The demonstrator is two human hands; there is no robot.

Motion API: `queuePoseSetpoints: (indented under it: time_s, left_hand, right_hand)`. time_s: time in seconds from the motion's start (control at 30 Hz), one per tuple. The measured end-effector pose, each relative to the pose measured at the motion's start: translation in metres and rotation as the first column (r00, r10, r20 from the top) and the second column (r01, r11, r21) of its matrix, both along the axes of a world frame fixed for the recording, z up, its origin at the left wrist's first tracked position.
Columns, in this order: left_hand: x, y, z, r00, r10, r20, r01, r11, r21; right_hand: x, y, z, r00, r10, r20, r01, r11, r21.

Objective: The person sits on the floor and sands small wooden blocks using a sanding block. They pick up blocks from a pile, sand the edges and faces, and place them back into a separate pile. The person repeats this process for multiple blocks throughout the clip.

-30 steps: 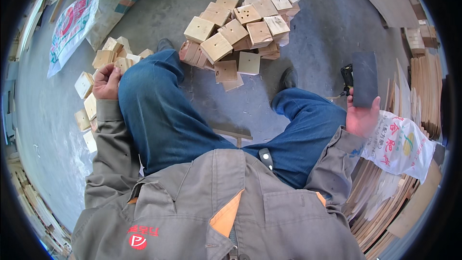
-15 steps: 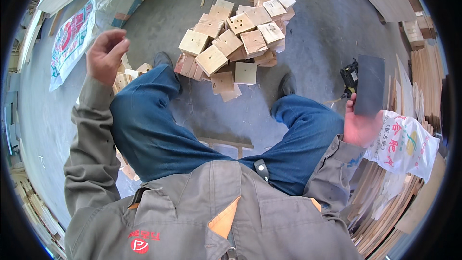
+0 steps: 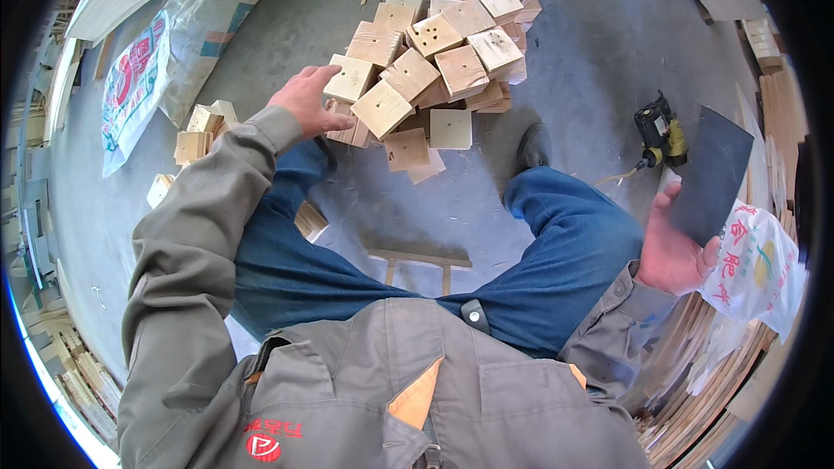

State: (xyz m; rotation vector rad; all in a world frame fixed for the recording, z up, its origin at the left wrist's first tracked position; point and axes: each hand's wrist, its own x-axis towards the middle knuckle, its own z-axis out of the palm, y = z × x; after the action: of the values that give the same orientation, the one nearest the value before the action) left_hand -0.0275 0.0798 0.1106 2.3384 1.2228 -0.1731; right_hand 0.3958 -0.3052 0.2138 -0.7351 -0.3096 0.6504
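A reach toward the pile of drilled wooden blocks point(image 3: 412, 75), set on the concrete floor point(image 3: 591, 52) ahead, was judged to be in hand. The left hand point(image 3: 306, 102) was spread and unloaded beside the pale left-side block point(image 3: 350, 80); contact could not be told. Thumb and fingers seemed to be called on to close across that block's outer edges, its right edge being crowded by neighbours. A dark rectangular panel point(image 3: 717, 169) was grasped in the right hand point(image 3: 673, 243), and floor room was offered between the pile and the black-and-yellow power tool point(image 3: 658, 128).
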Motion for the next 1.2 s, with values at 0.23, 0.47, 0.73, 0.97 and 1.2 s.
queuePoseSetpoints:
  time_s: [0.23, 0.47, 0.73, 0.97, 1.2]
  left_hand:
    - [0.043, -0.029, -0.042, 0.994, 0.022, -0.105, -0.014, 0.997, 0.075]
    - [0.069, -0.05, -0.085, 0.982, 0.123, -0.14, -0.101, 0.983, 0.153]
    - [0.063, -0.055, -0.093, 0.991, 0.114, -0.075, -0.101, 0.982, 0.158]
    - [0.051, -0.08, -0.107, 0.947, -0.262, 0.188, 0.213, 0.946, 0.244]
    - [0.064, -0.124, -0.13, 0.952, -0.296, 0.083, 0.293, 0.955, 0.053]
  right_hand:
    - [0.003, -0.007, -0.005, 1.0, -0.024, -0.012, 0.024, 1.0, 0.01]
    - [0.008, -0.021, -0.006, 0.998, -0.054, 0.01, 0.054, 0.998, -0.023]
    - [0.011, -0.025, -0.009, 0.999, -0.052, 0.016, 0.053, 0.998, -0.026]
    - [0.01, -0.018, -0.006, 1.0, -0.012, 0.012, 0.012, 1.0, -0.004]
    - [0.005, -0.012, -0.006, 0.999, -0.004, 0.048, 0.005, 1.0, -0.013]
